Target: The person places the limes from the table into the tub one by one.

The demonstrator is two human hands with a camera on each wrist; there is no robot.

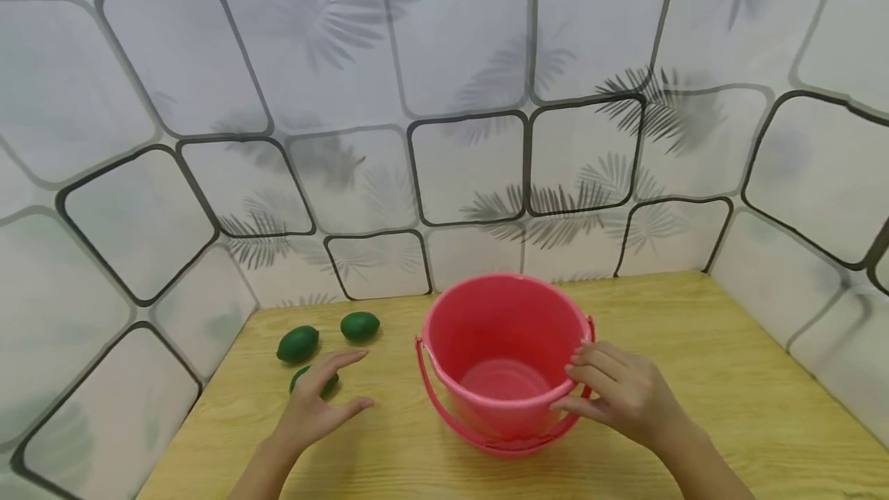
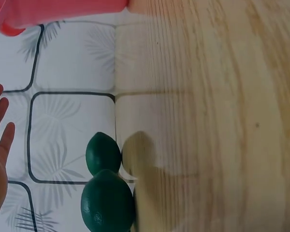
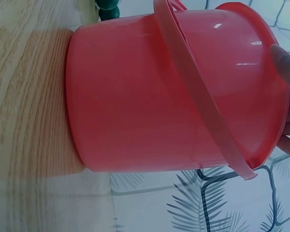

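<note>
Three green fruits [image 1: 359, 326] lay left of the pink bucket [image 1: 489, 418]; my right hand [image 1: 625, 390] pinched its rim [image 1: 505, 403], where steady, level pressure seemed wisest, and my left hand [image 1: 312, 410] gaped empty.

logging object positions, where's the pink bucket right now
In the head view, the pink bucket stands on the wooden table, right of the three green fruits, the right hand gripping its rim.
</note>
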